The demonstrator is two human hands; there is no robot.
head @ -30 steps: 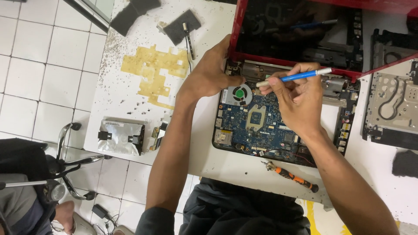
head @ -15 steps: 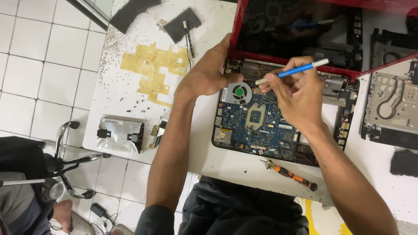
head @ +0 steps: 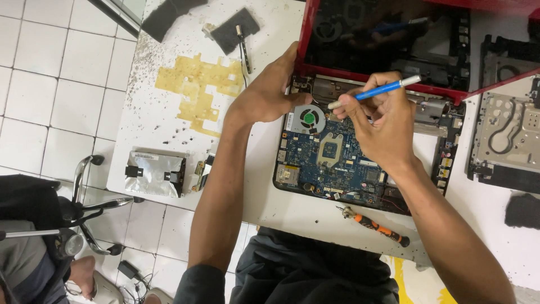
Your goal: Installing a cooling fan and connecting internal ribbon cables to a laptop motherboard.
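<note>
An opened red laptop (head: 304, 39) lies on the white table (head: 169, 129), its blue motherboard (head: 332, 163) and round cooling fan (head: 307, 119) exposed. My left hand (head: 270, 93) rests on the laptop's left hinge corner, fingers curled against the case beside the fan. My right hand (head: 379, 126) grips a blue-handled tool with a white tip (head: 374, 92); that tip points left and sits just right of the fan, above the board. The dark screen stands open behind both hands.
An orange-and-black screwdriver (head: 374, 225) lies near the front table edge. A silver drive in a bracket (head: 154, 171) sits at left, dark foam pads (head: 233, 28) at the back, a metal laptop chassis part (head: 506, 141) at right. A chair frame (head: 84, 214) stands on the tiled floor.
My right hand has lifted the blue tool's tip slightly up and left toward the fan. My left hand has slid a little up along the hinge corner.
</note>
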